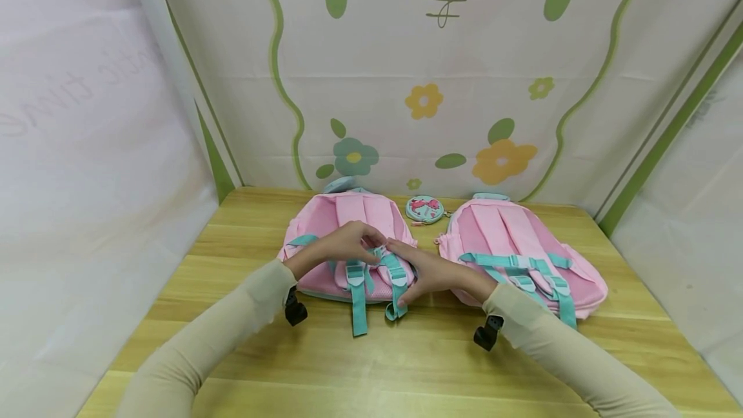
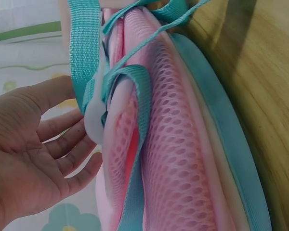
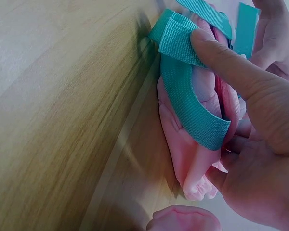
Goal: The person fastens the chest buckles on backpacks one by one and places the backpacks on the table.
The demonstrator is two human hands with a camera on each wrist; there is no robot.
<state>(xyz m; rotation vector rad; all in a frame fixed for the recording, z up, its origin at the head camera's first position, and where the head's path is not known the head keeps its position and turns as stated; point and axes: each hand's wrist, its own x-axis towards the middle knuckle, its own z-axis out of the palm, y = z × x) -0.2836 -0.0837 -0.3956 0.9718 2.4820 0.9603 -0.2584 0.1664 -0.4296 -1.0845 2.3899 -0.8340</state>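
A pink backpack [image 1: 318,215] with teal straps lies back-panel up on the table, under both hands. My left hand [image 1: 351,242] is over its middle, fingers loosely bent. In the left wrist view its fingertips are right at a teal strap [image 2: 85,48] and a white buckle [image 2: 94,122]. From the other side, my right hand [image 1: 432,271] spreads around the right shoulder strap. Its thumb rests against a folded teal webbing end [image 3: 180,41], while the other fingers are partly hidden behind the pink strap in the right wrist view.
A second pink backpack [image 1: 536,231] lies to the right, its teal chest strap [image 1: 493,259] across it. Between the bags at the back is a round teal pouch [image 1: 424,209] with a picture. Fabric walls [image 1: 371,115] enclose the wooden table [image 1: 371,366].
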